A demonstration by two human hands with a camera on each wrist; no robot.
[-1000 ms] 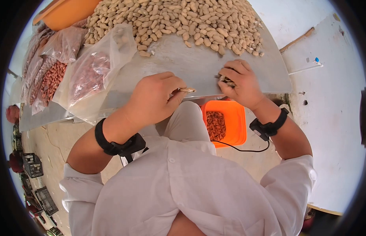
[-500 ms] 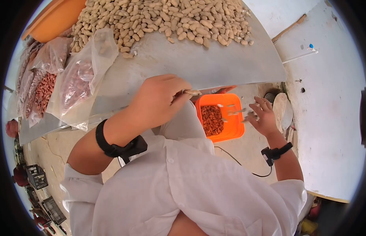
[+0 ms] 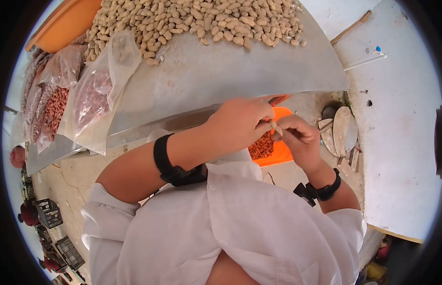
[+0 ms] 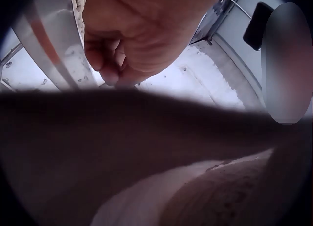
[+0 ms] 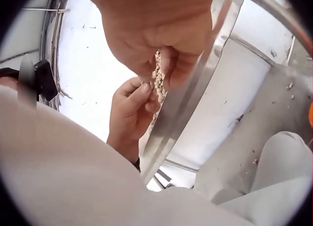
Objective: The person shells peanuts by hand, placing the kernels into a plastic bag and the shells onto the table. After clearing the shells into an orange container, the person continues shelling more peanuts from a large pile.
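A peanut pod (image 3: pixel 276 128) is between my two hands, just past the table's edge and above the orange container. My left hand (image 3: pixel 242 121) pinches its near end at the fingertips. From the other side, the thumb and bent fingers of my right hand (image 3: pixel 299 137) grip the pod. Below them, the orange container (image 3: pixel 283 156) holds reddish shelled peanuts (image 3: pixel 262 146), partly covered by the hands. In the left wrist view, my left hand (image 4: pixel 132 35) has its fingers bent inward, the pod hidden. The right wrist view shows the right hand (image 5: pixel 156 28) meeting the left hand (image 5: pixel 129 108).
A heap of unshelled peanuts (image 3: pixel 197 21) covers the far part of the metal table (image 3: pixel 202 71). Plastic bags of red kernels (image 3: pixel 92 97) lie at the left, below an orange basin (image 3: pixel 64 26). Boards (image 3: pixel 342 130) lean by the right wall.
The right hand left the table, dropped bits of shell over the container's right side, then came in to the pod. My left hand moved right with the pod.
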